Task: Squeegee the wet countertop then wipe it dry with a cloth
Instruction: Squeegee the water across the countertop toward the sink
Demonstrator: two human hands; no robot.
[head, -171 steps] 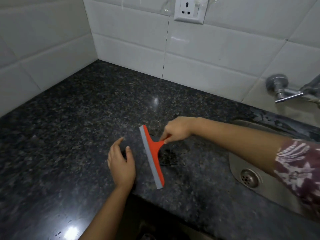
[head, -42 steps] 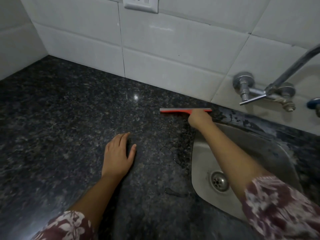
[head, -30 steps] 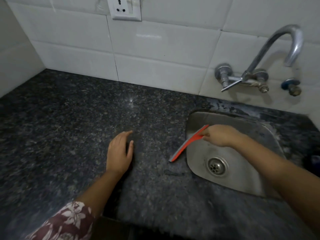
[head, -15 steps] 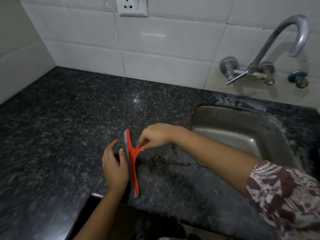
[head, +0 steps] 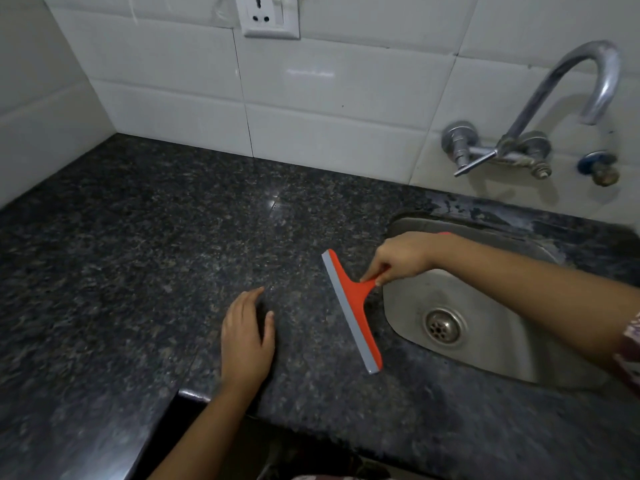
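An orange squeegee (head: 353, 306) with a grey rubber blade rests its blade on the dark speckled granite countertop (head: 156, 244), just left of the sink. My right hand (head: 401, 256) is shut on its short handle, reaching in over the sink's near-left corner. My left hand (head: 246, 336) lies flat on the counter, palm down with fingers apart, a short way left of the blade and apart from it. No cloth is in view.
A steel sink (head: 485, 341) with a round drain (head: 444, 326) is set into the counter on the right. A curved tap (head: 568, 98) and valves stick out of the white tiled wall (head: 329, 109) above it. A wall socket (head: 270, 15) sits higher up. The counter's front edge steps inward at lower left.
My right hand has drawn the squeegee rightward across the counter, from beside my left hand to the sink's left rim. My left hand has stayed flat on the counter.
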